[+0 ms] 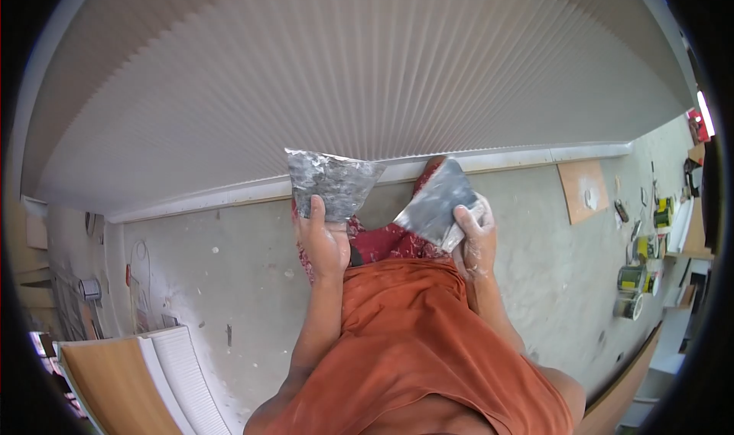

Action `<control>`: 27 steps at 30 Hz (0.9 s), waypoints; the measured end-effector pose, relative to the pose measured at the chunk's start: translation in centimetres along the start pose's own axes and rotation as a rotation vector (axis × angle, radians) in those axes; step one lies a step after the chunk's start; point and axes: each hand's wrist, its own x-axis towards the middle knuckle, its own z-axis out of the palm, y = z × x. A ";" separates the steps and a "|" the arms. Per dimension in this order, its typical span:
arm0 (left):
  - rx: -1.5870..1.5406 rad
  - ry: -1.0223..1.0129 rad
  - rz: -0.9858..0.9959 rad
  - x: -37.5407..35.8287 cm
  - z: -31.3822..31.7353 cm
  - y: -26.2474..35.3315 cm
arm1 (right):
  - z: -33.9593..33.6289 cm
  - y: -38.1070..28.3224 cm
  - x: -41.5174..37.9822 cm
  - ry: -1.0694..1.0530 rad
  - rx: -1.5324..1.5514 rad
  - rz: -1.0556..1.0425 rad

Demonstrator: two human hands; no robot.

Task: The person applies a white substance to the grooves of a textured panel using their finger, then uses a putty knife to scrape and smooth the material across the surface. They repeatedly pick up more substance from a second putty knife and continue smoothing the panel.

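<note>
My left hand is closed on a flat, trapezoid metal putty spreader, its thumb lying on the smeared grey face. White paste lines that spreader's far edge. A second metal putty spreader, tilted and shinier, is gripped in my right hand, whose fingers and thumb are coated with white putty. The two spreaders are apart, held above my lap. Just beyond them stands a large, ribbed off-white panel with a pale frame edge along its bottom.
On the concrete floor to the right lies a brown board with a white putty patch. Several tins stand farther right. A curved wood-and-ribbed panel is at the lower left.
</note>
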 end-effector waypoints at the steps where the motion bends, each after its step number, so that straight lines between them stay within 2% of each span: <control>1: 0.016 -0.024 -0.012 0.0 -0.1 0.1 | 0.8 -0.1 -0.4 -0.076 -0.056 0.040; 5: 0.031 -0.106 -0.099 -1.1 0.4 0.2 | 2.8 2.1 0.2 -0.067 -0.250 0.061; 7: 0.201 -0.165 -0.162 -1.7 0.9 0.6 | 2.2 3.5 1.1 -0.127 -0.445 0.029; 10: 0.342 -0.268 -0.123 -1.8 0.8 1.1 | 2.6 3.7 1.4 -0.115 -0.408 -0.018; 13: 0.526 -0.271 -0.114 -1.7 -0.1 1.7 | 3.3 2.8 1.7 -0.161 -0.480 -0.073; 14: 0.529 -0.274 -0.111 -1.5 -0.5 2.1 | 3.3 2.7 2.0 -0.163 -0.475 -0.075; 16: 0.762 -0.344 -0.112 -1.0 -1.4 2.7 | 3.1 2.5 2.4 -0.227 -0.482 -0.023; 20: 0.920 -0.477 -0.110 -0.3 -3.7 2.2 | 3.8 1.8 2.9 -0.265 -0.535 -0.039; 22: 0.757 -0.279 -0.168 -0.7 -5.8 1.2 | 4.2 0.7 2.4 -0.277 -0.423 0.106; 23: 0.516 -0.194 -0.213 -0.9 -6.5 1.0 | 4.7 0.7 2.2 -0.270 -0.411 0.071; 24: 0.516 -0.234 -0.200 -0.5 -6.9 0.9 | 5.5 0.9 2.3 -0.224 -0.237 0.066; 25: 0.437 -0.140 -0.207 -0.1 -7.3 0.8 | 6.1 0.9 2.6 -0.176 -0.062 0.070; 26: 0.361 -0.040 -0.221 0.2 -8.0 0.6 | 6.2 0.3 3.2 -0.162 -0.047 0.049; 27: 0.370 -0.060 -0.229 0.8 -10.3 -0.9 | 6.3 -0.5 4.3 -0.222 -0.142 -0.029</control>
